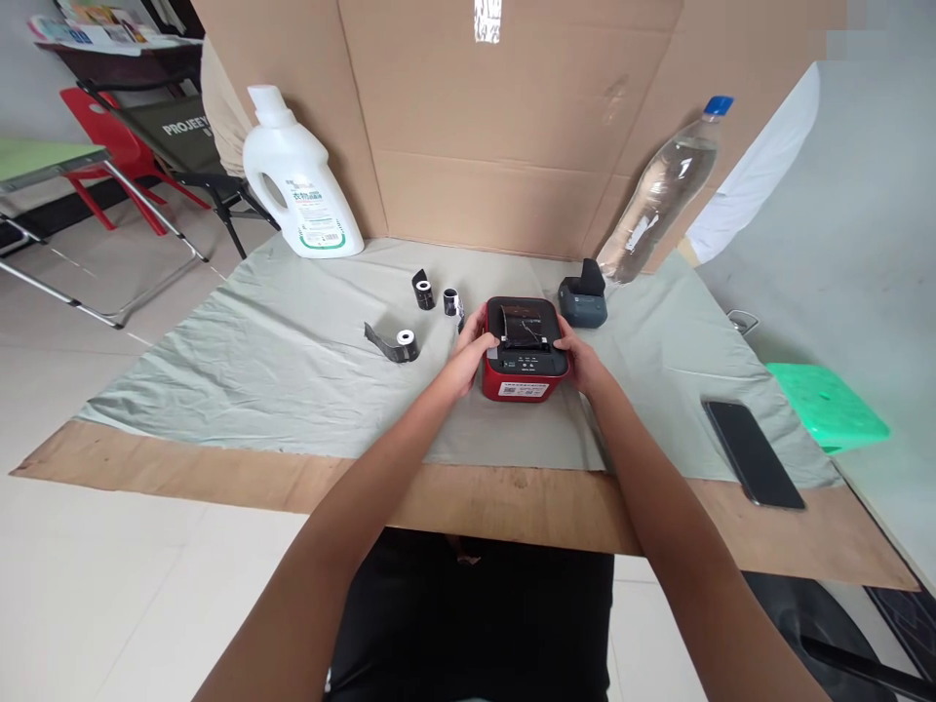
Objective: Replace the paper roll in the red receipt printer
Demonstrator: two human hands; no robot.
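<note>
Red-and-black box-shaped label printer [525, 356] sits on the grey-green cloth [255, 361] over the wooden table [219, 478], roughly mid-table, nearer the front edge than the back. Left hand [475, 349] presses against its left side, fingers curled onto the top edge; right hand [577, 356] does the same on the right side. Both hands clamp the printer between them, not spread. Top lid area shows a dark, glossy panel.

Just behind the printer's right rear corner: small dark blue-grey handheld printer [583, 297]. To the left of the red unit: three small black label rolls [424, 290], one with a strip unrolled [395, 343]. Back left corner: white plastic detergent jug [299, 180]. Back right: clear plastic bottle with blue cap [665, 190], leaning on the brown cardboard backdrop [497, 127]. Front right edge: black smartphone [753, 453], lying flat, screen dark.
</note>
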